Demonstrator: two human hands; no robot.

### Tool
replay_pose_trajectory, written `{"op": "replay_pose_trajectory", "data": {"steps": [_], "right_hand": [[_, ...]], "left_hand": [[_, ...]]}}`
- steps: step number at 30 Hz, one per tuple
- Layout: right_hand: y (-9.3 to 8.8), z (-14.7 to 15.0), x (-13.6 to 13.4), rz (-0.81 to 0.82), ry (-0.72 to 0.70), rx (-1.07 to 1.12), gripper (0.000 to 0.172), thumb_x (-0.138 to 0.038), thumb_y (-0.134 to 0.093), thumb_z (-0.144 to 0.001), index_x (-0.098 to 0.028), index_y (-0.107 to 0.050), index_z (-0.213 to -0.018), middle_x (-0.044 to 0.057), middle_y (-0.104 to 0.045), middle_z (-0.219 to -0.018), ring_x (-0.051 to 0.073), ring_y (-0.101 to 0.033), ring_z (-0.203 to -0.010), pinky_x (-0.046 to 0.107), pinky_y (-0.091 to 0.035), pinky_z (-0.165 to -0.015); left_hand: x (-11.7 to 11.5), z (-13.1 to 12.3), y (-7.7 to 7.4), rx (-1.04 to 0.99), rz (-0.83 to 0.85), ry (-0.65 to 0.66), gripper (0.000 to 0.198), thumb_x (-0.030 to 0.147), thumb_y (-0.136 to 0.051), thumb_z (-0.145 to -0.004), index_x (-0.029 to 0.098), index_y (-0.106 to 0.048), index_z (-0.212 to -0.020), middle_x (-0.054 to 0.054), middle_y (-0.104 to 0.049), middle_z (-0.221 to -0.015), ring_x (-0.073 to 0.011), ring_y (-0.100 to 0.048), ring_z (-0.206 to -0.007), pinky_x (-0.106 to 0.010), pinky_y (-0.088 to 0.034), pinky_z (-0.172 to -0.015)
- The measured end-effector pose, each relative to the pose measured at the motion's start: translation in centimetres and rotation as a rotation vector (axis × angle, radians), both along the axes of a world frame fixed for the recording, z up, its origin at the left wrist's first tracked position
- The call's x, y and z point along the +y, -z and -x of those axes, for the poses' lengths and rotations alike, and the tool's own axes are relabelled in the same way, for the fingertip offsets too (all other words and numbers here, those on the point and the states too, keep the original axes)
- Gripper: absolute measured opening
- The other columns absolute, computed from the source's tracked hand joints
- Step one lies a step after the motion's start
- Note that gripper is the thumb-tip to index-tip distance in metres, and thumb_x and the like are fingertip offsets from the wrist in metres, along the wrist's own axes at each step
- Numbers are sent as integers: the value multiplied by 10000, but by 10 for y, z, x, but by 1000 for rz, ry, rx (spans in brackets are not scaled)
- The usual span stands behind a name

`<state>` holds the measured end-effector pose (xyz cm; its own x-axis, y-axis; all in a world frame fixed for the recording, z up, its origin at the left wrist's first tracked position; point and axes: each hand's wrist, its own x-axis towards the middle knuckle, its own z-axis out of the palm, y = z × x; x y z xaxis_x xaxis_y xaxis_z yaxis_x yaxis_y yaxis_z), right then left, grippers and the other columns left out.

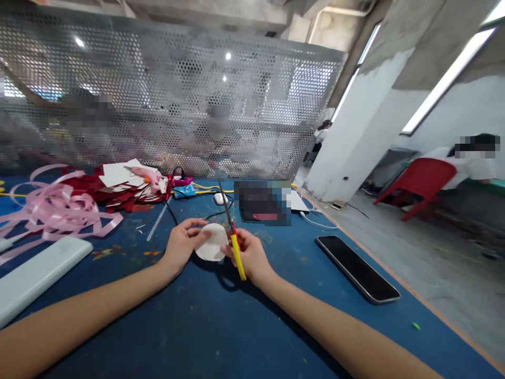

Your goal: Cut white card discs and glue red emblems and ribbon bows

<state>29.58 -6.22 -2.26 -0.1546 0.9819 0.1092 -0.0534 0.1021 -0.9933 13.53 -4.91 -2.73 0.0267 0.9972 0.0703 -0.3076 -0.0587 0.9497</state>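
Note:
Between my two hands is a round white paper piece (213, 243), raised a little above the blue table (221, 331). My left hand (182, 243) is closed on its left edge, thumb over the paper. My right hand (251, 256) is closed around scissors (238, 257) with yellow and red handles, their blades pointing up and away. Fingertips of the right hand also reach the paper's right edge. Whether the blades are fully together is hard to tell.
Curled pink ribbon (74, 202) and a heap of white and red cards (130, 184) lie at the left, behind a long pale box (43, 273). A phone (357, 268) rests at the right. A perforated metal screen (169, 95) stands behind; a red chair (420, 181) is beyond.

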Motion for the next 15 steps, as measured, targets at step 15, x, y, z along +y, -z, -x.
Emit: {"op": "replay_pose_trajectory", "data": {"steps": [15], "right_hand": [[-5,-7,-1,46,180,58,406,-286,-796,-440,-187,-516,-716,-68,-526,-590,66,-434,-505,204,-362,-510]], "left_hand": [[-6,0,4,92,27,84,238,322,-737,-618,150,-689,-775,-17,-684,-715,-131,-608,-638,-232,-508,-620]]}}
